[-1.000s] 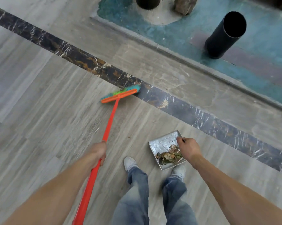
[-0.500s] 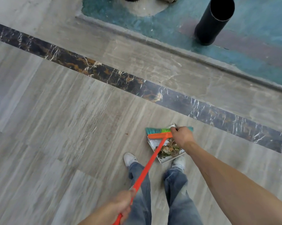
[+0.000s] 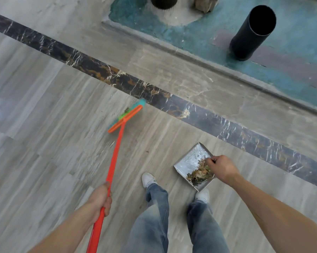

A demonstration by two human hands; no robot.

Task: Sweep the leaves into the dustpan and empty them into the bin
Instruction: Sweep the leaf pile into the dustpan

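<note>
My left hand (image 3: 101,199) grips the orange handle of a broom (image 3: 115,152). Its orange head with green and teal bristles (image 3: 126,115) is out to the left, blurred, with a small dark leaf scrap at the bristles. My right hand (image 3: 222,168) holds a silver metal dustpan (image 3: 190,161) by its hidden handle, just ahead of my right shoe. A pile of dry brown leaves (image 3: 199,173) lies in the pan's rear part. A tall black cylindrical bin (image 3: 251,33), mouth open, stands at the upper right on the teal floor.
The floor is grey streaked tile crossed by a dark marble band (image 3: 172,101). A raised kerb (image 3: 209,66) borders the teal area that holds the bin, a dark pot (image 3: 163,2) and a stone (image 3: 205,4). My legs in jeans and white shoes stand at the bottom centre.
The broom head has swung from over the dustpan out to the left and forward. My left hand moved up and left. The dustpan with leaves stays in my right hand.
</note>
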